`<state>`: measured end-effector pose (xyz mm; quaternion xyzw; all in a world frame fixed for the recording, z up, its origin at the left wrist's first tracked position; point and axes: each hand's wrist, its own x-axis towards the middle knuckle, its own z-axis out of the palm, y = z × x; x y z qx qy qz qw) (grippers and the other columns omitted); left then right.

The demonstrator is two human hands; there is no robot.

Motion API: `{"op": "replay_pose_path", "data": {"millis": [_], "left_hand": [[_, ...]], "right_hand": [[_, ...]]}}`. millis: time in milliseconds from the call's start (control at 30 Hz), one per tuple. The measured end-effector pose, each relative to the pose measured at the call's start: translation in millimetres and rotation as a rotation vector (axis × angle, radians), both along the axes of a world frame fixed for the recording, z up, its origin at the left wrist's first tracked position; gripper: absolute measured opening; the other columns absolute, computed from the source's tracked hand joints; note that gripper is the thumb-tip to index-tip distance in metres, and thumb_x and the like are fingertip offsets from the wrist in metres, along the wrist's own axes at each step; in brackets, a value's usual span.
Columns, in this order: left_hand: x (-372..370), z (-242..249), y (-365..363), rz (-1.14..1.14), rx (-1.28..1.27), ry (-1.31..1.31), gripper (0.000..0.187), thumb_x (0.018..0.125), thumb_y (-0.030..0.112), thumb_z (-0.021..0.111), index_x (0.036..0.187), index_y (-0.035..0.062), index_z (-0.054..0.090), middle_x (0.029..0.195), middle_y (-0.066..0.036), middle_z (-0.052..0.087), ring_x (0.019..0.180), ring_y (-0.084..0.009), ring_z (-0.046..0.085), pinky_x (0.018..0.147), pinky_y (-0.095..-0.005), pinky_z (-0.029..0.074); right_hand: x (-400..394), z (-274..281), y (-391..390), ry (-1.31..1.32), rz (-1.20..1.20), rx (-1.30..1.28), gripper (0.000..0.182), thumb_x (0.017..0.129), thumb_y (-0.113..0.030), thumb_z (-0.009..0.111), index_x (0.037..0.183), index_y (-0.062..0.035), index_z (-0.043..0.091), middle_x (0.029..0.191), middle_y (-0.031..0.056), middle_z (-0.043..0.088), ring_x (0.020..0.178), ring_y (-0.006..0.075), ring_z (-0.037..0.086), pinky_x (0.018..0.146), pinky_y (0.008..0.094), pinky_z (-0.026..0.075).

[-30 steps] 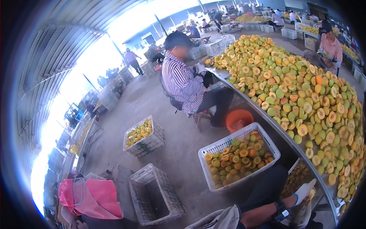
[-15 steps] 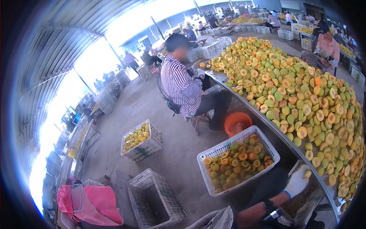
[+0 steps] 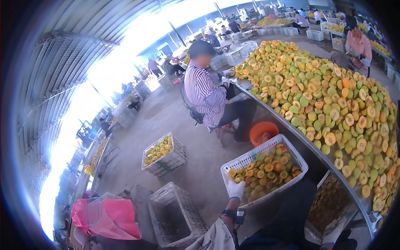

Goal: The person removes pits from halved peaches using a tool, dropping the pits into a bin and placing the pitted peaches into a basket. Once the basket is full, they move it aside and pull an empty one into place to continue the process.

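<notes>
My left hand, in a white glove with a watch at the wrist, is over the near left rim of a white plastic crate. Its thumb and fingers close around a peach half. Below them, many halved peaches fill the crate, showing orange flesh and green-yellow skin. My right hand, dark-gloved, sits low at the frame's bottom right edge beside the metal table leg, its fingers mostly cut off. A large heap of halved peaches covers the metal-edged table on the right.
An orange bucket stands behind the crate. A smaller peach crate, an empty crate and pink cloth are to the left. A bin of brown scraps is under the table. A person in stripes sits ahead.
My left hand has swung left from the table edge, with a peach half, to the crate. The view has shifted slightly, and the striped worker's head has turned.
</notes>
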<state>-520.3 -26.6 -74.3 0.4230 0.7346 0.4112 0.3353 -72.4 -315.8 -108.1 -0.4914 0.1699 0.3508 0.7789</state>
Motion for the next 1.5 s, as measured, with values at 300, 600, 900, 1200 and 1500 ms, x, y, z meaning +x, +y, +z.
{"op": "replay_pose_path", "data": {"millis": [300,600,900,1200,1500], "left_hand": [[99.9,114.1,-37.5,-0.682,0.375,0.526,0.034,0.087,0.016,0.071,0.118,0.0034,0.07,0.131,-0.019,0.066,0.12,-0.0388,0.062,0.102,-0.046,0.051],[344.1,201.6,-71.0,-1.856,0.979,0.152,0.011,0.087,0.01,0.068,0.097,0.0046,0.068,0.106,-0.016,0.069,0.101,-0.0377,0.065,0.086,-0.0465,0.054],[495.8,65.1,-46.0,-1.072,0.736,0.78,0.036,0.084,0.034,0.072,0.107,0.0066,0.071,0.102,-0.016,0.07,0.111,-0.0402,0.062,0.09,-0.057,0.049],[505.9,48.9,-23.4,-1.108,0.491,1.047,0.051,0.086,0.045,0.071,0.12,0.0076,0.067,0.112,-0.015,0.074,0.113,-0.0369,0.064,0.099,-0.0568,0.042],[488.4,54.1,-34.6,-0.96,0.68,0.552,0.039,0.088,0.032,0.076,0.117,0.0065,0.067,0.105,-0.019,0.069,0.1,-0.0352,0.068,0.091,-0.0536,0.051]], "right_hand": [[-26.6,73.9,6.8,-0.084,0.022,-0.196,0.04,0.104,-0.059,0.056,0.092,-0.0214,0.054,0.064,-0.0063,0.047,0.047,0.008,0.044,0.041,0.0265,0.037],[-34.4,75.4,-16.9,-0.182,-0.061,-0.066,0.038,0.109,-0.052,0.05,0.089,-0.0188,0.051,0.062,-0.0017,0.048,0.044,0.0127,0.044,0.041,0.0319,0.042],[-22.0,60.9,-21.4,-0.172,-0.032,0.094,0.032,0.111,-0.042,0.047,0.092,-0.017,0.052,0.062,0.0008,0.051,0.042,0.0157,0.047,0.038,0.0313,0.04],[-8.2,47.0,-33.9,-0.07,-0.061,0.16,0.035,0.111,-0.048,0.045,0.101,-0.0192,0.061,0.068,-0.0015,0.055,0.05,0.0163,0.055,0.041,0.0302,0.043],[-16.6,54.2,-27.8,-0.192,-0.085,0.071,0.028,0.108,-0.042,0.055,0.098,-0.0159,0.055,0.065,0.0024,0.052,0.047,0.0173,0.051,0.039,0.0343,0.041]]}}
